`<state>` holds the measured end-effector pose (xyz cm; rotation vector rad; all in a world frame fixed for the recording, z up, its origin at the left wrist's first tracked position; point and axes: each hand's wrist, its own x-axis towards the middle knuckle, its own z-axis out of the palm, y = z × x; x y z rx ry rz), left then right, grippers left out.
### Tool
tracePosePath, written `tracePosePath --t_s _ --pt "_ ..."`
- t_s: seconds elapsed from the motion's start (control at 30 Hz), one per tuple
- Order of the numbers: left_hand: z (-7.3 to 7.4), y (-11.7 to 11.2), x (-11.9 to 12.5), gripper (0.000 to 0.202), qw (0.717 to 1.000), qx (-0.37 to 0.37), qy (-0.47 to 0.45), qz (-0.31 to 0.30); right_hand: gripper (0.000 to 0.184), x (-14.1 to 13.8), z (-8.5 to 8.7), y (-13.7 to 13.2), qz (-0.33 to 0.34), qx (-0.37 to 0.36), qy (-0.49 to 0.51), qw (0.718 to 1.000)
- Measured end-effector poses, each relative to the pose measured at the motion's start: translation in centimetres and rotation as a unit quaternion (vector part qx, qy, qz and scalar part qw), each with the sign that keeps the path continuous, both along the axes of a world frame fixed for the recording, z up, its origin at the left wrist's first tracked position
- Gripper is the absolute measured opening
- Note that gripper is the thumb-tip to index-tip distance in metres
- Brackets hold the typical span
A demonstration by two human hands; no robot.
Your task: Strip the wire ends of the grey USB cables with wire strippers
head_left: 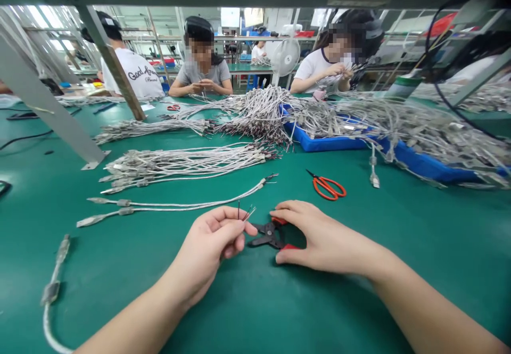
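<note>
My left hand (pixel 213 242) is pinched shut on the end of a grey cable (pixel 51 290), whose thin stripped wire tips (pixel 245 213) stick up from my fingers. The cable trails off to the lower left across the green table (pixel 399 226). My right hand (pixel 319 237) grips the red handles of a pair of black-jawed cutting pliers (pixel 267 234) that lie on the table. The plier jaws point left, close to the wire tips.
Two finished cables (pixel 171 205) and a bundle of several more (pixel 179 162) lie beyond my hands. Orange scissors (pixel 328 186) rest to the right. A blue tray (pixel 339 142) heaped with cables stands at the back right. Three people sit working across the table. A slanted metal post (pixel 51 114) rises at the left.
</note>
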<state>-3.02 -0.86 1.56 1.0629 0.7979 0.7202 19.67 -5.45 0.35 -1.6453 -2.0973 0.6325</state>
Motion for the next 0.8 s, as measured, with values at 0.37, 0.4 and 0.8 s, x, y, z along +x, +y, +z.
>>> tracePosePath --t_s 0.37,0.4,0.8 --pt "-0.8 -1.5 1.0 0.019 0.996 0.046 0.034 -0.064 0.014 -6.5 0.3 -0.8 -0.124 -0.088 0.573 0.805" --pt "-0.8 -1.5 1.0 0.019 0.996 0.051 0.036 -0.062 0.013 -6.7 0.2 -0.9 -0.131 -0.090 0.584 0.796" --pt "-0.7 -1.5 1.2 0.022 0.995 0.024 0.080 -0.046 0.015 -6.6 -0.2 -0.9 -0.133 -0.081 0.594 0.789"
